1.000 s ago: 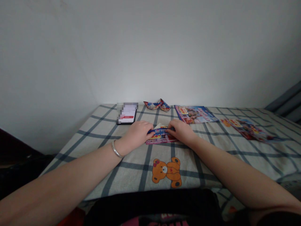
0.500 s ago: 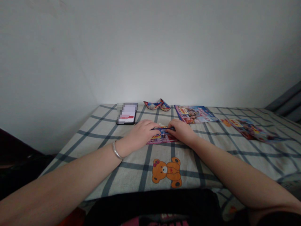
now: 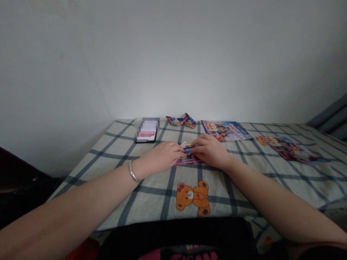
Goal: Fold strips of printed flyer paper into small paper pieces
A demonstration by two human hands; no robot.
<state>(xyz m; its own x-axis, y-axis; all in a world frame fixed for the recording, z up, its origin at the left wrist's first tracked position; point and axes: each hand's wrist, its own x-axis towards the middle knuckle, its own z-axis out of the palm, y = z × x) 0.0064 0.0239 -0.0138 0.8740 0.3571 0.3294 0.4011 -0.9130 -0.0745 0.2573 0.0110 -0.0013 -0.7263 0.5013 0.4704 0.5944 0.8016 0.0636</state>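
A printed paper flyer (image 3: 189,159), pink along its near edge with a blue folded strip across it, lies on the checked cloth in front of me. My left hand (image 3: 166,157) grips its left part, fingers pressed together near the blue strip. From the other side my right hand (image 3: 211,151) has its fingers curled over the right part of the paper. The two sets of fingertips almost meet at the fold. Much of the flyer is hidden under the hands.
Behind the hands lie a phone (image 3: 148,130) with a lit screen and a folded paper shape (image 3: 182,121) by the wall. Two more flyers, one flat (image 3: 227,130) and one farther right (image 3: 294,150), rest on the checked cloth (image 3: 130,206), which carries a printed bear.
Both hands have shifted a little on the flyer, the left fingers straighter and the right hand spread further over the paper. The phone and other papers stay in place.
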